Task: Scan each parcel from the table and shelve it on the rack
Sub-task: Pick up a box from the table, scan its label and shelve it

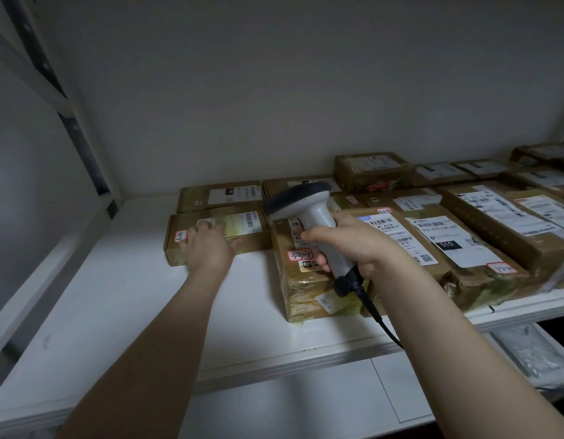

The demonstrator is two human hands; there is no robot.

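White rack shelf (115, 296), dim light, plain wall (274, 90) behind.

Left fingers (200, 230) lie straight and slightly spread on top of the small flat parcel (242, 228), centre-left of frame. Left hand (207, 248) presses flat, no curl round an edge. Reads as seating or squaring the box, not lifting it.

That parcel lies flat on the shelf, label up. Handwritten tag (180, 237) is at its near-left corner, presumably so the number reads from the aisle.

Right fingers (321, 259) are wrapped round the grip of the scanner (309, 207). Right hand (353, 245) holds it mid-frame, above the bigger taped parcel (309, 289). Index finger sits high on the grip near the trigger area; can't tell if it's pressed. Scanner head tilts toward upper left. No beam visible, so can't say a scan is live.

Cable (378, 318) drops from the grip base over the shelf lip, lower right.

Small parcel's right side is just beside or touching the bigger one; can't tell which. Another flat box (220, 194) sits right behind it. More boxes (496, 213) are packed tight toward the right edge, labels up, likely to save space and keep codes readable.

Judgement: shelving of this one is nearly done. Bare shelf at left takes the next. Risk: cable snagging a box corner.
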